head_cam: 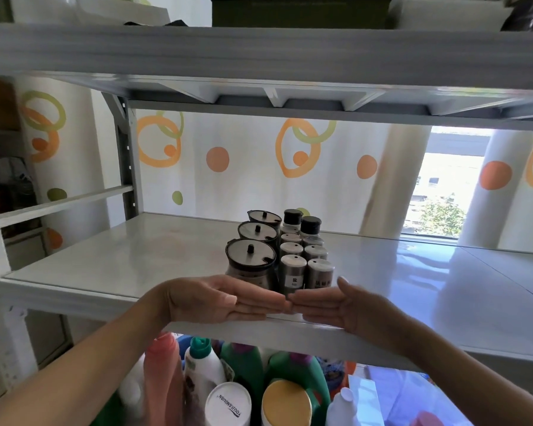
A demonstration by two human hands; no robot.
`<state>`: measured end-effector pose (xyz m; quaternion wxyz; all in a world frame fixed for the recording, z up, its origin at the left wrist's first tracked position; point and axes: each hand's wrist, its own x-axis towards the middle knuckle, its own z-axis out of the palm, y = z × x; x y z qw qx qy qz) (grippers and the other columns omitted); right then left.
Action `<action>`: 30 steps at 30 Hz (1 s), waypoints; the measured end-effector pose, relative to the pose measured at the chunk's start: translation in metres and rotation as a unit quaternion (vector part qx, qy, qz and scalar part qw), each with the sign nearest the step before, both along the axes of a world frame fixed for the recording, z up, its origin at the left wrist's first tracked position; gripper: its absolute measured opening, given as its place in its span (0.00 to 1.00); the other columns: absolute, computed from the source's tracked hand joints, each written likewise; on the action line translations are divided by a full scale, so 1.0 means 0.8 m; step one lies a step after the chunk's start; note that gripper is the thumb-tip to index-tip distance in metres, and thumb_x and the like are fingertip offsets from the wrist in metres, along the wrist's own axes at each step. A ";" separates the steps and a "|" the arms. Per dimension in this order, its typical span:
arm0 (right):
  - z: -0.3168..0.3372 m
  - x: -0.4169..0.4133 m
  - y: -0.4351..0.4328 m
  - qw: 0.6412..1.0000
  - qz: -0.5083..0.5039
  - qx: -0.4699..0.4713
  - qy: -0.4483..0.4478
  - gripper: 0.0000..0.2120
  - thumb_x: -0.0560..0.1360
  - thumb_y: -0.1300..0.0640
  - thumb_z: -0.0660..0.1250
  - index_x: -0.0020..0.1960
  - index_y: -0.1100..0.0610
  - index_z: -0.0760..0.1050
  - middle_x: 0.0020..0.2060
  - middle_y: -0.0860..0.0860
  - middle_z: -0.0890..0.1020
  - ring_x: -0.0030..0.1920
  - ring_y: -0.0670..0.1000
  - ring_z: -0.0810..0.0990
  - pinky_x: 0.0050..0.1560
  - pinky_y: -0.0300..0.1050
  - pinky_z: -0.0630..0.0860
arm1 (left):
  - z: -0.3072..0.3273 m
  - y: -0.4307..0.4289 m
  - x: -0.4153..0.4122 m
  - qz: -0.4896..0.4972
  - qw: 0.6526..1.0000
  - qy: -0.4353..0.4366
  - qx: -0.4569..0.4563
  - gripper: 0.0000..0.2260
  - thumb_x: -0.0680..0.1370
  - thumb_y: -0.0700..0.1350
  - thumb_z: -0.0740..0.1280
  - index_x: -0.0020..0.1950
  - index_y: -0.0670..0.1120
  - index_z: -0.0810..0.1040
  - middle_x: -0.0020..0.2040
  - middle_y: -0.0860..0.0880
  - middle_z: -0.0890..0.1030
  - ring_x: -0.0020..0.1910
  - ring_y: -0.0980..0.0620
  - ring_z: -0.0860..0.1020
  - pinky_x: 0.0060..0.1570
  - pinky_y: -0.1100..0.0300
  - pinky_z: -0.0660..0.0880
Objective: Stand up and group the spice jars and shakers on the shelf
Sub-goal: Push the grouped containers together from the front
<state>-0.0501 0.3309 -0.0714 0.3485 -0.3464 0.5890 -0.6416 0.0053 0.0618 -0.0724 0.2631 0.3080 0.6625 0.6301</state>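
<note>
On the white shelf (120, 265) the spice containers stand upright in one tight cluster. Three lidded glass jars (250, 256) with black knobs form the left column. Beside them stand several small steel shakers (293, 265), and behind those two black-capped bottles (310, 226). My left hand (216, 299) and my right hand (345, 309) lie flat on edge along the shelf's front, palms toward the cluster. Their fingertips meet in front of the nearest jar and shakers. Both hands hold nothing.
An upper shelf (259, 53) hangs low overhead. Below the working shelf stand detergent bottles (203, 370) and capped containers (228, 404). A curtain with orange rings (216, 161) hangs behind, and a window (443, 192) lies at the right. A grey upright post (126, 167) stands at the back left.
</note>
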 end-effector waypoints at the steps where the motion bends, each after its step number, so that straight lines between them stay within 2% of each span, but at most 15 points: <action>1: 0.001 0.000 -0.004 1.000 0.008 0.006 -0.005 0.36 0.65 0.33 0.68 0.62 0.57 0.77 0.63 0.56 0.77 0.65 0.54 0.75 0.62 0.41 0.74 | 0.000 0.000 0.000 -0.003 1.000 -0.007 0.008 0.38 0.76 0.46 0.66 0.75 0.31 0.49 0.76 0.34 0.53 0.77 0.39 0.50 0.76 0.46 0.44; 3: 0.002 -0.002 -0.010 0.999 0.020 0.015 -0.029 0.36 0.63 0.33 0.70 0.61 0.57 0.77 0.63 0.54 0.78 0.64 0.53 0.76 0.60 0.41 0.75 | 0.001 -0.001 -0.001 -0.020 0.999 -0.016 0.021 0.39 0.75 0.46 0.67 0.75 0.31 0.47 0.76 0.34 0.51 0.77 0.39 0.48 0.76 0.47 0.44; 8: -0.003 -0.009 -0.017 0.998 0.026 0.013 -0.059 0.39 0.60 0.34 0.73 0.61 0.60 0.77 0.63 0.58 0.77 0.64 0.54 0.76 0.61 0.41 0.76 | 0.001 -0.008 -0.010 -0.069 0.996 -0.035 0.035 0.41 0.75 0.46 0.68 0.75 0.32 0.44 0.76 0.33 0.48 0.77 0.39 0.46 0.76 0.48 0.43; 17: -0.003 -0.011 -0.023 0.998 0.025 0.008 -0.062 0.41 0.59 0.33 0.73 0.61 0.60 0.76 0.62 0.58 0.78 0.63 0.54 0.77 0.57 0.39 0.77 | -0.003 -0.013 -0.018 -0.093 0.992 -0.058 0.055 0.39 0.75 0.44 0.67 0.75 0.33 0.45 0.76 0.33 0.47 0.77 0.40 0.45 0.76 0.50 0.44; 26: -0.002 -0.011 -0.031 0.997 0.019 0.003 -0.070 0.37 0.58 0.33 0.73 0.57 0.58 0.81 0.59 0.57 0.81 0.61 0.52 0.79 0.54 0.37 0.77 | -0.005 -0.014 -0.029 -0.081 0.991 -0.090 0.065 0.36 0.77 0.44 0.65 0.76 0.34 0.47 0.77 0.35 0.50 0.77 0.41 0.47 0.77 0.51 0.46; 30: -0.003 -0.012 -0.033 0.998 0.013 0.005 -0.068 0.34 0.62 0.33 0.70 0.57 0.57 0.81 0.59 0.56 0.81 0.61 0.52 0.79 0.54 0.37 0.77 | -0.006 -0.014 -0.031 -0.082 0.989 -0.103 0.071 0.35 0.77 0.43 0.65 0.76 0.34 0.47 0.77 0.35 0.50 0.77 0.41 0.48 0.77 0.51 0.47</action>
